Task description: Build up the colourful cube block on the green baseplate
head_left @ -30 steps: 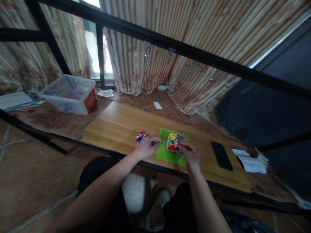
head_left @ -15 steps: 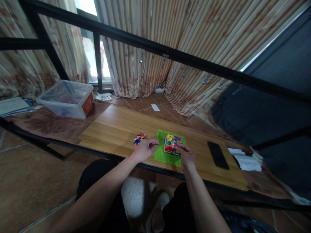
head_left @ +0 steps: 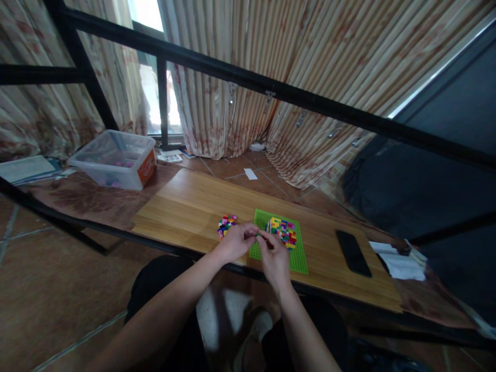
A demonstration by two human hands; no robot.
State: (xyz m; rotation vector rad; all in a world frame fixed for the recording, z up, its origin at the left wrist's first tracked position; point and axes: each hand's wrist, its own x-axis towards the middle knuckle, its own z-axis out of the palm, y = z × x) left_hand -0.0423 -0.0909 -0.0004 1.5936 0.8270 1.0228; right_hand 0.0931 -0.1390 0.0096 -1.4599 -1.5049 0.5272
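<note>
A block of many-coloured small bricks (head_left: 283, 230) stands on a green baseplate (head_left: 298, 258) lying on a wooden board (head_left: 186, 206). My left hand (head_left: 236, 241) and my right hand (head_left: 274, 257) meet at the baseplate's near left edge, fingertips pinched together over something too small to name. My right hand covers the near left side of the block. A small heap of loose coloured bricks (head_left: 226, 225) lies on the board just left of my left hand.
A black phone (head_left: 352, 252) lies on the board to the right, with white paper (head_left: 395, 256) beyond it. A clear plastic bin (head_left: 116, 165) stands at the far left. Black metal bars (head_left: 248, 82) and curtains cross the back.
My right hand has left the right side of the block and moved left to meet my left hand at the baseplate's near left edge. The camera shifted slightly.
</note>
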